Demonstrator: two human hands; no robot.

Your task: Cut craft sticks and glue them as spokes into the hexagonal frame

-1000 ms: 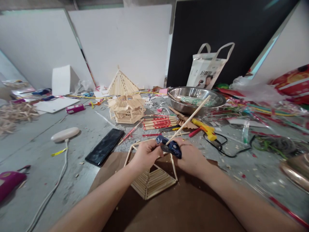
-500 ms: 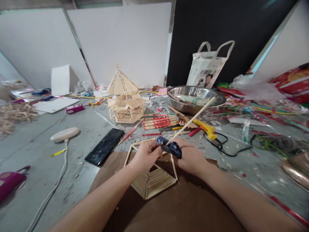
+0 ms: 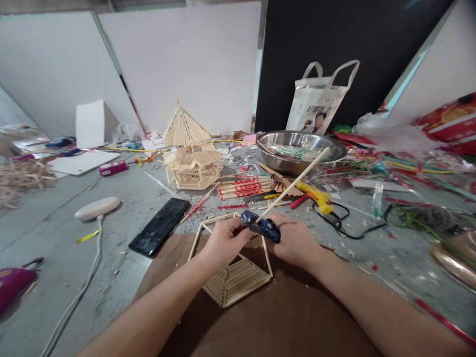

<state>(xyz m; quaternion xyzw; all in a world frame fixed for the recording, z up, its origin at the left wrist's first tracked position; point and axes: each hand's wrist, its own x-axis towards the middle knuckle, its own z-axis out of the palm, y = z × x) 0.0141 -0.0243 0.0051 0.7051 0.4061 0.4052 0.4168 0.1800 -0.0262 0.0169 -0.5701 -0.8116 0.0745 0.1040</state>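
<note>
Right hand (image 3: 294, 242) clenched round dark-blue tool (image 3: 270, 231), perhaps cutter; left hand (image 3: 225, 242) pinching lower end of 1 pale stick (image 3: 297, 181); both above partly slatted frame (image 3: 243, 281), mostly on brown sheet (image 3: 275, 325).

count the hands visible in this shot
2: the left hand, which seems to pinch the lower end of the wooden stick, and beside it the right hand, gripping the blue tool. Some fingers are hidden; no third hand shows.
</note>
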